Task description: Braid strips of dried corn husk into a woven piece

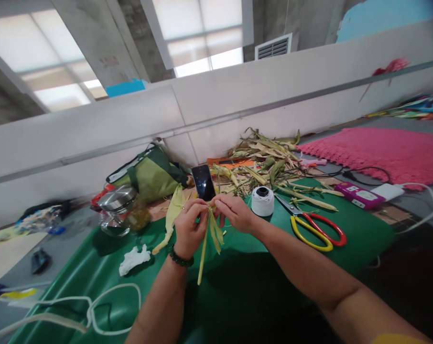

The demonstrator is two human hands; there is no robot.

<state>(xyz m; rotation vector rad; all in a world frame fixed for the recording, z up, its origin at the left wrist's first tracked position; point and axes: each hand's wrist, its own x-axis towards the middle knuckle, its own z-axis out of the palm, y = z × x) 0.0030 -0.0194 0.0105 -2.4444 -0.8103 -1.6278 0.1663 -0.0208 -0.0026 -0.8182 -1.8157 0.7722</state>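
My left hand (pixel 188 228) and my right hand (pixel 234 212) meet over a green mat (pixel 259 272), both pinching the top of a small bundle of yellow-green husk strips (pixel 212 235) that hangs down between them. A beaded bracelet sits on my left wrist. Just behind my fingers a black phone (pixel 203 182) stands upright. A white spool of thread (pixel 262 201) is to the right of my right hand, and a thin thread seems to run toward it.
Red-and-yellow scissors (pixel 315 228) lie right of the spool. A heap of dry husks (pixel 266 167) is behind. A glass jar (pixel 116 211), green bag (pixel 150 174), crumpled tissue (pixel 134 259) and white cord (pixel 91 310) are left. A pink mat (pixel 384 150) lies far right.
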